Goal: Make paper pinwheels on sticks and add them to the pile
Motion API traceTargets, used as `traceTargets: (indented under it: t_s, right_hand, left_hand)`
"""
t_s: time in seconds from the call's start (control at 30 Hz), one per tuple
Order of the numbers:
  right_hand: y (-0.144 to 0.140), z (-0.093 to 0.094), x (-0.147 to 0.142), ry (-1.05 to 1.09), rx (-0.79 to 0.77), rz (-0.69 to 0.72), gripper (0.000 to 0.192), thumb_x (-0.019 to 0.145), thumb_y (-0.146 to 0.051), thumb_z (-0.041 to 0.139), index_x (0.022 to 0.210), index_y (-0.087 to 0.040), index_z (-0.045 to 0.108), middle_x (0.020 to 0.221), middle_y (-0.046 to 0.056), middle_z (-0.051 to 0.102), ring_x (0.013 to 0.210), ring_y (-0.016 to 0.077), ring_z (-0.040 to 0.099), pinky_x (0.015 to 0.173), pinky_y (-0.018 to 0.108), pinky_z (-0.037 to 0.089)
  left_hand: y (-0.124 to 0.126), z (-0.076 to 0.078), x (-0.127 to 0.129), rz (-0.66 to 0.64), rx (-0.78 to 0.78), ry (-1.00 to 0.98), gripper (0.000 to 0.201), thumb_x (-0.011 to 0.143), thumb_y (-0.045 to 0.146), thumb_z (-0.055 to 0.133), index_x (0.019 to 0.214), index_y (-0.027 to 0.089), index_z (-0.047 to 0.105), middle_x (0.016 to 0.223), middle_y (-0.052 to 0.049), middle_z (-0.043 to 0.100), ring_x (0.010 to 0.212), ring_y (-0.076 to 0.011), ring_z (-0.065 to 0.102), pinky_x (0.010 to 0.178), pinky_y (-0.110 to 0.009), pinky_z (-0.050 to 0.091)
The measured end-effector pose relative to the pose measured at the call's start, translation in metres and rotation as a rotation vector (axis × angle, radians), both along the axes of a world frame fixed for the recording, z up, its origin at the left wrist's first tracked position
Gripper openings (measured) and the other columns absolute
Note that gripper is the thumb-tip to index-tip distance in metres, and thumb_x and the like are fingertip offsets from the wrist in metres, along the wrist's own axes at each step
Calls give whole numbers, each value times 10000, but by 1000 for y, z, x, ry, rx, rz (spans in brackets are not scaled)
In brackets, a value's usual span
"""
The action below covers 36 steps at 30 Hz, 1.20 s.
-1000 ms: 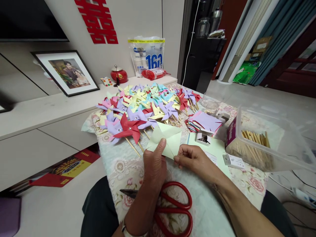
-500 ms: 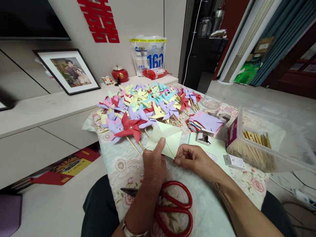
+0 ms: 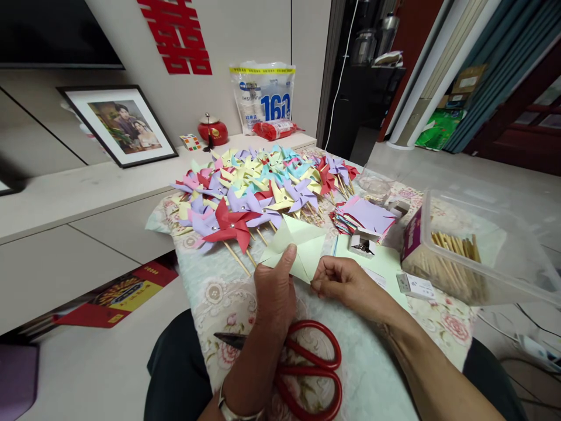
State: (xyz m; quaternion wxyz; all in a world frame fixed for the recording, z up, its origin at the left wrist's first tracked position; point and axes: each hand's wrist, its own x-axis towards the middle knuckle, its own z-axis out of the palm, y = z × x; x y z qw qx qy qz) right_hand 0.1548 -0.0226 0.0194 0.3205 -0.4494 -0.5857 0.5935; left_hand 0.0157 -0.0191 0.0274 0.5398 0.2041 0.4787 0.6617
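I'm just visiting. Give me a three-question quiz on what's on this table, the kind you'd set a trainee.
1. True or false: both hands grip the pale green paper.
2. The red scissors lie: A) under the left hand's wrist, B) inside the plastic box, C) on the pinwheels.
3. What does that box hold?

Key: 1 true, the right hand pinches its corner. 2 A. 3 wooden sticks.

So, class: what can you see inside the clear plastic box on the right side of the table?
Inside the clear plastic box lies a heap of thin wooden sticks, seen through its wall. A purple label covers the near end, so what lies behind it is hidden.
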Motion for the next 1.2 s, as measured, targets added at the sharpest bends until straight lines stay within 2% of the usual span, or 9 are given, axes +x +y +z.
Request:
traceTargets:
  t_s: [0.2,0.33,0.43,0.53,0.63,0.73,0.9,1.07,1.2]
  right_hand:
    - [3,-2,4,-75,79,-154,140,822,-312,661,801,-174,647,651,-24,599,609,126,517,572,248,388]
    - [2,1,4,-70,200,-296,189,841,-362,667,775,-186,645,619,-31,580,564,121,493,538,247,382]
    - [0,3,1,-24,271,-330,208,841,-388,688,784,-190,659,605,-31,573,547,124,497,526,251,388]
    - [-3,3,-1,-51,348,-313,185,873,-368,678,819,-192,681,618,-27,584,559,128,515,541,257,401]
    - [-4,2,0,-149,463,-278,140,905,-316,653,846,-197,698,640,-20,605,589,134,535,568,265,412]
    - [-4,1,1,-228,594,-247,87,914,-237,638,863,-199,697,709,-6,638,629,135,565,607,269,432]
    - [-1,-2,1,-282,747,-191,95,905,-136,615,906,-206,678,801,18,651,697,145,598,647,277,461]
    - [-1,-5,1,-341,821,-133,157,908,-84,562,896,-207,658,812,40,644,788,182,611,701,309,482]
    - [0,-7,1,-365,872,-126,201,893,-48,556,981,-202,652,857,51,637,830,189,609,717,310,484]
  left_hand:
    - [4,-8,1,34,17,-11,325,651,239,834,945,109,781,944,-77,798,813,-212,720,751,-287,554]
    - [6,-15,1,13,9,-20,346,622,272,851,920,110,783,923,-87,797,815,-236,727,743,-309,556]
    - [4,-11,0,-23,-10,-2,325,599,275,854,869,107,788,888,-99,796,807,-259,730,745,-333,560]
    - [2,-3,-1,-63,-16,-20,252,601,255,836,802,113,787,851,-103,795,805,-264,733,734,-327,563]
    - [0,0,-1,-101,-16,-12,258,603,230,834,824,104,791,820,-90,793,751,-238,720,705,-306,557]
    - [0,-6,0,-125,5,-36,300,618,236,842,877,96,786,827,-82,794,717,-211,706,682,-289,546]
    - [2,-19,2,-153,46,-105,299,666,264,829,919,115,772,884,-88,796,773,-230,722,728,-320,553]
    - [2,-19,1,-186,58,-136,312,684,257,833,949,113,752,929,-90,796,815,-239,730,783,-335,549]
    - [2,-20,1,-204,45,-152,341,674,261,842,967,113,747,939,-90,796,813,-239,733,777,-329,547]
